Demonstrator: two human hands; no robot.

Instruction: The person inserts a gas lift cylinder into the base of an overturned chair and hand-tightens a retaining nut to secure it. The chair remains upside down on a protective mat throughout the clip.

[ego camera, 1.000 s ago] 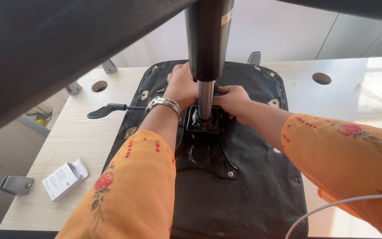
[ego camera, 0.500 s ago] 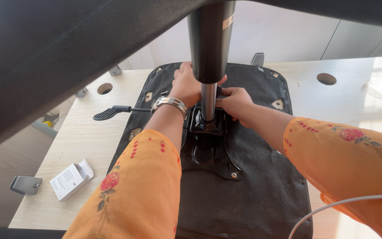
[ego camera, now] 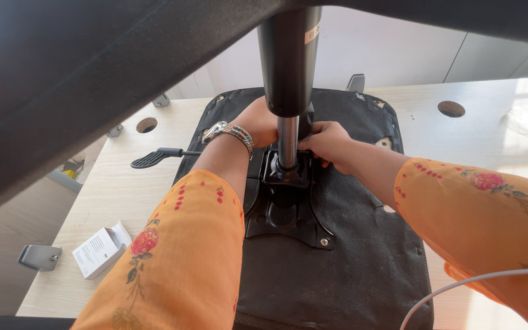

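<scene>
An upturned black chair seat lies on a pale wooden table. A black metal mechanism plate is bolted to its underside. A gas lift cylinder stands upright in the plate, its shiny rod entering the socket. My left hand, with a metal bracelet at the wrist, rests behind the rod on the far side of the plate. My right hand presses its fingers on the plate's far right edge, next to the rod. What the fingers grip is hidden by the cylinder.
A black lever handle sticks out left of the seat. A small white box and a grey metal bracket lie at the table's near left. Round cable holes pierce the tabletop. A dark chair part overhangs the upper left. A white cable crosses the lower right.
The view has shifted slightly, and the cylinder and both hands sit a little further right in the picture. Both hands stay at the base of the rod.
</scene>
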